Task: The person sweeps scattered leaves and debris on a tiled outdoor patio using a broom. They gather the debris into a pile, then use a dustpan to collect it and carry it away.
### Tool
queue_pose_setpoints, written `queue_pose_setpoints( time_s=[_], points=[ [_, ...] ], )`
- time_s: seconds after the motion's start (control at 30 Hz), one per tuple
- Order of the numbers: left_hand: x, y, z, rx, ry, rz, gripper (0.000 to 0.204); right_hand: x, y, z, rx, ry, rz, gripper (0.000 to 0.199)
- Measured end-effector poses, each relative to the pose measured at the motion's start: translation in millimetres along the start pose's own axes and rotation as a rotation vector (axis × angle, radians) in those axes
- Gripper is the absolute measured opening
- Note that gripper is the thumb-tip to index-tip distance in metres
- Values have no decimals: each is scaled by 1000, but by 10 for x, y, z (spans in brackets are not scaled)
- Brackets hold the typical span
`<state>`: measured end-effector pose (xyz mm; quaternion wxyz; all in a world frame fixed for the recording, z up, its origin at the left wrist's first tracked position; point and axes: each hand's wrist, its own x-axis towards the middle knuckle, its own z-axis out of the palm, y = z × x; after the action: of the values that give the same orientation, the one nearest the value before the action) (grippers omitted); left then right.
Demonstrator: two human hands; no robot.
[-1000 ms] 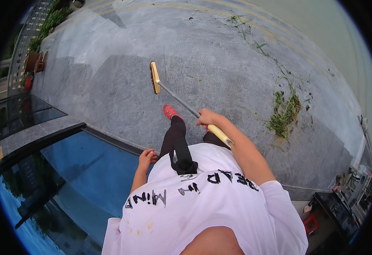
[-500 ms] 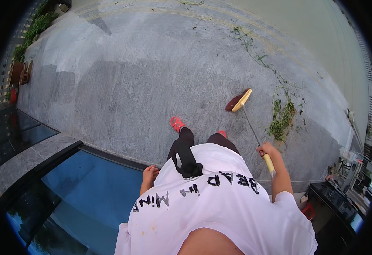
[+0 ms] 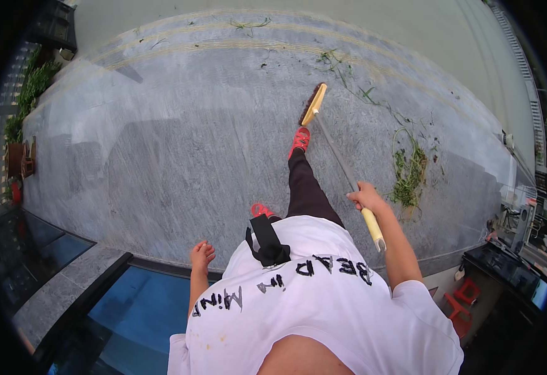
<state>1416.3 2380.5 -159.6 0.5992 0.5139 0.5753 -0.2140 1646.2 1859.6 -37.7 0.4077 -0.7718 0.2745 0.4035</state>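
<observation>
A broom [image 3: 314, 104] with a yellow block and dark reddish-brown bristles touches the grey floor just ahead of my stepping foot. Its long grey handle slants back to a yellow grip. My right hand [image 3: 367, 197] is closed round the handle just above that grip, beside a heap of pulled green plants [image 3: 409, 172]. To the left of my body, my left hand [image 3: 203, 255] hangs free, its fingers loosely bent and holding nothing.
More green stems [image 3: 367, 95] trail across the floor [image 3: 179, 162] toward the far side. Dark-framed glass [image 3: 142, 300] lies at the lower left, and a planter [image 3: 17, 159] stands at the far left. Red stools [image 3: 459, 306] and a black counter [image 3: 504, 275] are at the lower right.
The broom head has moved farther out and to the left, with my right hand following. One foot has stepped ahead, and my left hand has swung slightly left.
</observation>
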Motion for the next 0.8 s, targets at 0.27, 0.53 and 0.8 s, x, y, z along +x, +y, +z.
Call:
queue_pose_setpoints(
  time_s=[0.27, 0.53, 0.8],
  points=[
    [665, -732, 211, 301, 25, 214, 27, 2276, -2319, -58, -217, -383, -334, 22],
    [-258, 2384, 2775, 212, -80, 52, 25, 3793, -3594, -1022, -227, -354, -161, 17],
    [-257, 3837, 3689, 253, -164, 278, 23, 3661, -2385, -2764, 602, -217, 239, 16]
  ],
)
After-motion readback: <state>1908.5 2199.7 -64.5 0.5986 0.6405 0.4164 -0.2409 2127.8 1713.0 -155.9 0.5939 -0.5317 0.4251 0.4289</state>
